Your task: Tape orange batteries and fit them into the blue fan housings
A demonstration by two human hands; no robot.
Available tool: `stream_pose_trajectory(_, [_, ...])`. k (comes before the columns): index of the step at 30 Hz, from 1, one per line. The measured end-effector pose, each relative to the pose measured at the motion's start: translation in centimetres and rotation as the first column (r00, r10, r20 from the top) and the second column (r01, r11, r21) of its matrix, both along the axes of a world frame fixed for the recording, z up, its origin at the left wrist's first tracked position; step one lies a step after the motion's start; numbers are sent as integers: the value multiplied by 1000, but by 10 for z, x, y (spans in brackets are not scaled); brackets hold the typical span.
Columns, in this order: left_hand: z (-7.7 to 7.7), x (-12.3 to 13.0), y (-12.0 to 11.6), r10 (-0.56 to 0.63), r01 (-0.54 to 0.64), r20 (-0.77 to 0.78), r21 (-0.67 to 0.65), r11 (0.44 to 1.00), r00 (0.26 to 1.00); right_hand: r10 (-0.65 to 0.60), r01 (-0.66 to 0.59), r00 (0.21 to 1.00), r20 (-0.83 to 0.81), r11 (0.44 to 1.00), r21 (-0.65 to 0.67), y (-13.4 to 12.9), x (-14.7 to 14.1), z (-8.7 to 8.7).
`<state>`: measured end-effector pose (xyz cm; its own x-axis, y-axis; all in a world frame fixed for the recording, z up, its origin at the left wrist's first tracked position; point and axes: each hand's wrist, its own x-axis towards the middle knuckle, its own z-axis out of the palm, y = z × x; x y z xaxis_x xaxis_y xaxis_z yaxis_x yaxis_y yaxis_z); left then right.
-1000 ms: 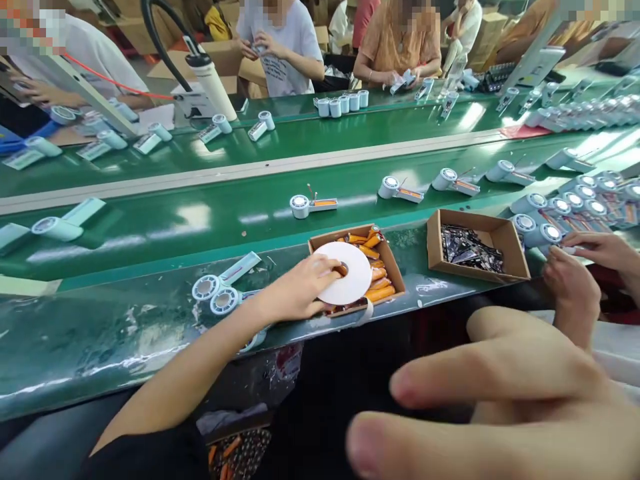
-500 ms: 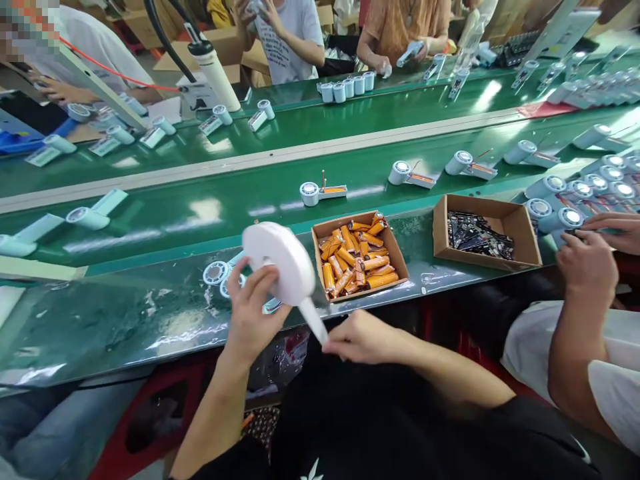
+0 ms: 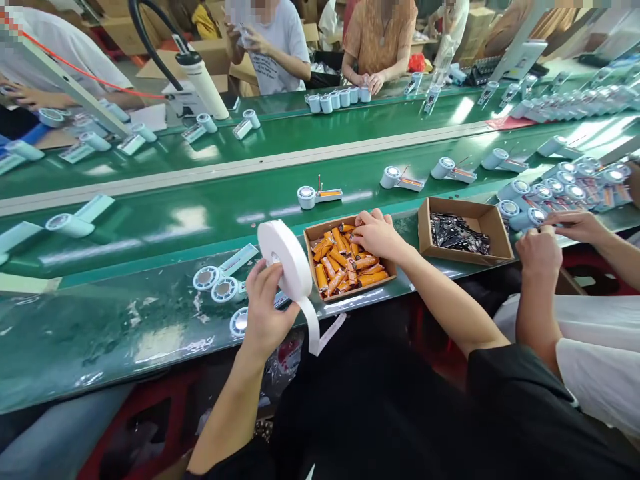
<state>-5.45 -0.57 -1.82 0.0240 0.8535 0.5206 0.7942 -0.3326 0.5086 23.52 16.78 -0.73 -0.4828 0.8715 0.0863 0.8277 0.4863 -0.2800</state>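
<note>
A large white roll of tape [image 3: 293, 259] is held upright by my left hand [image 3: 267, 303], with a loose strip hanging from its lower edge and bending up at the end. To its right, a cardboard box [image 3: 358, 289] holds several orange cylinders [image 3: 334, 259]. Over the back right part of that box reaches my right hand [image 3: 377, 235], its fingers bent down among the cylinders; what the fingertips touch is hidden. Light blue fan-like parts [image 3: 225, 289] lie on the bench just left of the roll, partly behind my left hand.
A second cardboard box [image 3: 465, 250] with black boards stands at the right, near a co-worker's hands [image 3: 540, 250]. Blue parts ride on the green belt [image 3: 215, 213] behind. Many blue units [image 3: 575, 193] crowd the far right. People work across the line.
My right hand has let go of the tape strip and moved up and right to the box of orange cylinders. The freed strip now hangs folded. The view has shifted slightly.
</note>
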Motion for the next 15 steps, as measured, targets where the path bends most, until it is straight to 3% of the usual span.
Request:
stream_pose_trajectory(2, [-2, 5, 1, -49, 51, -53, 45, 998, 997, -59, 38, 948, -312, 997, -74, -4, 4, -2])
stream_pose_trajectory(3, [-2, 6, 1, -66, 71, -79, 62, 996, 995, -97, 33, 859, -502, 990, -135, -8, 6, 0])
stream_pose_trajectory(5, [0, 8, 1, -90, 101, -140, 76, 992, 986, -189, -59, 569, -800, 961, -270, -19, 9, 7])
stream_pose_trajectory(7, [3, 10, 0, -116, 134, -206, 75, 988, 972, -288, -211, 305, -908, 909, -359, -33, 8, 16])
stream_pose_trajectory(8, [5, 12, 0, -129, 151, -245, 74, 986, 961, -333, -269, 229, -915, 882, -388, -40, 7, 21])
stream_pose_trajectory(9, [6, 14, -1, -140, 167, -286, 73, 983, 948, -366, -309, 192, -911, 858, -410, -48, 5, 26])
stream_pose_trajectory(11, [8, 17, -2, -158, 193, -354, 63, 979, 922, -402, -330, 201, -893, 831, -448, -60, 1, 32])
stream_pose_trajectory(13, [9, 20, -4, -164, 200, -390, 51, 979, 906, -384, -273, 289, -877, 845, -460, -69, 1, 37])
stream_pose_trajectory(15, [9, 22, -6, -155, 189, -416, 42, 981, 896, -315, -169, 443, -839, 890, -423, -74, 3, 39])
